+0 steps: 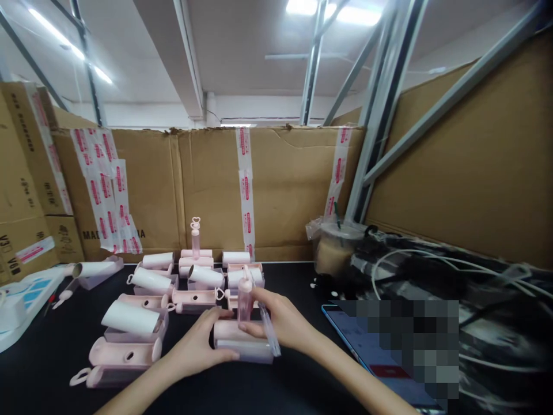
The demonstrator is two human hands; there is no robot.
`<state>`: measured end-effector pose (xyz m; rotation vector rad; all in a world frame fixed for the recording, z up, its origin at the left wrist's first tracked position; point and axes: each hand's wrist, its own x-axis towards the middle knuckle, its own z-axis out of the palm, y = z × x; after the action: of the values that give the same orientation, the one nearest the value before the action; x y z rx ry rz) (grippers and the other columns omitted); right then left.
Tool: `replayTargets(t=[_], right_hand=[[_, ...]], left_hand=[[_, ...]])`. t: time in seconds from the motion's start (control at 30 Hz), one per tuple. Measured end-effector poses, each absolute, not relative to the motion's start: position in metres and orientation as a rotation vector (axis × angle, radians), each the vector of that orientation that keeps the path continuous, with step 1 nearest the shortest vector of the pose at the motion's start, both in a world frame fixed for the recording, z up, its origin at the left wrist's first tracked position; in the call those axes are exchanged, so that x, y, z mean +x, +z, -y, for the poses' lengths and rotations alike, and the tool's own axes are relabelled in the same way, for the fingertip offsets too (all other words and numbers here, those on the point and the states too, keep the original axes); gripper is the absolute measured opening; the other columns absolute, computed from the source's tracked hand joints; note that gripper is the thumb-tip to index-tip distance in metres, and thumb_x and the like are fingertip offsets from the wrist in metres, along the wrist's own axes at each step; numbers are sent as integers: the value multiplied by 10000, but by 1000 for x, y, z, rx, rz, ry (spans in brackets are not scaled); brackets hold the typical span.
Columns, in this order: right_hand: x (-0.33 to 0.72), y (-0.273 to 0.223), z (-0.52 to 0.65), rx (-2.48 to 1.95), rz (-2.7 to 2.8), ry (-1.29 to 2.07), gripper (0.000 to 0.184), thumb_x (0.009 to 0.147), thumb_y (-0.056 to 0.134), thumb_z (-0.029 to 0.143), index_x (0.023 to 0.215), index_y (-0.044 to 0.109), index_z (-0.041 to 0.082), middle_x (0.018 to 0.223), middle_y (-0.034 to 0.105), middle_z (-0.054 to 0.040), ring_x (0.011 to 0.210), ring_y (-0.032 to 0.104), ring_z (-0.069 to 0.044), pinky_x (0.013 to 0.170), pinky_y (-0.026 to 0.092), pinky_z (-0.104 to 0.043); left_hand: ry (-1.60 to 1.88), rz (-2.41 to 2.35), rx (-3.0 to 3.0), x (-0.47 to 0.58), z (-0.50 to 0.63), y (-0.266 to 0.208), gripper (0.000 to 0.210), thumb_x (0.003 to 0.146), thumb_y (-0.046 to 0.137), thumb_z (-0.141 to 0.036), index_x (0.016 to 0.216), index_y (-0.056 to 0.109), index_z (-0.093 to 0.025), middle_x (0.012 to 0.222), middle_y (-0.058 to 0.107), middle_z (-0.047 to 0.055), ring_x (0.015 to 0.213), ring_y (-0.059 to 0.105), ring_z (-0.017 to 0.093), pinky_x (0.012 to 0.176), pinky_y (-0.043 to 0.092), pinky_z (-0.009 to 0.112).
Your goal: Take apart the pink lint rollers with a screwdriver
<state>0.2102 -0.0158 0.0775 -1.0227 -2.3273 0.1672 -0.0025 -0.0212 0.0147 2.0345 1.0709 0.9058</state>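
On the black table, my left hand [207, 344] is wrapped round the left end of a pale pink case [242, 332] with a clear lower part. My right hand [280, 320] pinches a small translucent pink tube [244, 300] with a pale pink top, holding it upright against the case. A crumpled clear plastic strip [268, 328] hangs by the right fingers. Left of my hands lies another pink case [125, 350] with a loop at its end. Behind it a white paper roll [130, 317] rests on a translucent case. The fingertips of my right hand are partly hidden.
Several more pink cases and white rolls stand behind my hands. A similar pink tube with a heart-shaped loop [196, 242] stands upright. To the right are a phone [367, 340], an iced drink cup [334, 251] and white cable [415, 253]. A white power strip [32, 305] lies left; cardboard walls [211, 190] enclose the table.
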Motion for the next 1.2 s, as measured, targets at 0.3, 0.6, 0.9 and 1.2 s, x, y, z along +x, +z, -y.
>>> replayTargets(t=[0.3, 0.6, 0.9, 1.2], right_hand=[[216, 71, 27, -804, 2214, 80, 247, 770, 582, 422, 752, 587, 175, 661, 585, -15, 608, 533, -139, 583, 399, -231], [213, 59, 15, -847, 1776, 661, 179, 818, 556, 354, 838, 539, 177, 733, 628, -20, 627, 606, -154, 596, 492, -251], [230, 73, 25, -449, 1750, 50, 285, 788, 613, 216, 1048, 527, 295, 956, 662, -40, 835, 663, -205, 694, 569, -323], [204, 64, 43, 147, 2375, -512, 151, 791, 586, 191, 934, 630, 208, 992, 698, -60, 1016, 606, -173, 912, 481, -262]], left_hand=[[1004, -1008, 1858, -14, 16, 13, 806, 574, 765, -376, 1268, 383, -224, 1277, 459, 105, 1166, 431, 267, 1006, 307, 393], [855, -1153, 1891, 6, 16, 11, 567, 597, 726, -420, 1057, 531, -151, 1046, 546, 92, 976, 513, 249, 877, 399, 351], [1243, -1291, 1598, 0, 7, 5, 882, 595, 693, -493, 1302, 281, -164, 917, 498, 39, 821, 524, 193, 781, 423, 330], [817, -736, 1075, -12, 32, 63, 596, 720, 531, -588, 1081, 547, -114, 814, 650, 78, 755, 604, 191, 650, 439, 257]])
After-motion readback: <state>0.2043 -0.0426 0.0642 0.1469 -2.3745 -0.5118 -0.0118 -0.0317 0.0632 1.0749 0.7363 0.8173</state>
